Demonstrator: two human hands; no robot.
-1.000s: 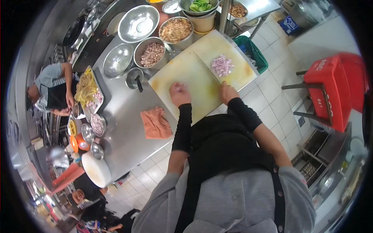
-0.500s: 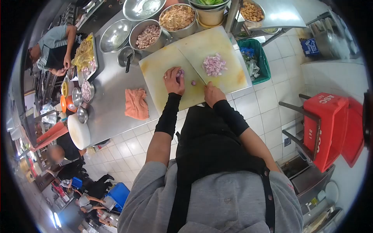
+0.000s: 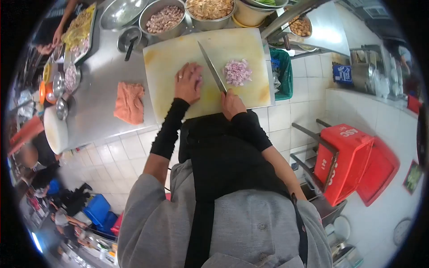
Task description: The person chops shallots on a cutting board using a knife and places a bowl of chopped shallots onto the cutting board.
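In the head view, my right hand (image 3: 233,104) grips the handle of a long kitchen knife (image 3: 212,67), its blade lying across the cutting board (image 3: 170,53) and pointing away from me. Just right of the blade is a heap of chopped shallot (image 3: 237,72). My left hand (image 3: 187,84) is on the board left of the knife, slightly blurred, its fingers curled round purple shallot (image 3: 199,80) that they mostly cover.
An orange cloth (image 3: 129,103) lies on the steel table left of the board. Behind the board stand a pot of chopped pinkish pieces (image 3: 165,18), a pot of brown shreds (image 3: 210,8) and a ladle (image 3: 130,48) in a small pot. A green bin (image 3: 286,76) and red bin (image 3: 342,156) stand right.
My left hand has drawn leftward, away from the knife, with shallot under its fingers. The small piece between hand and blade is gone from there. The knife has tilted slightly; the whole view has shifted.
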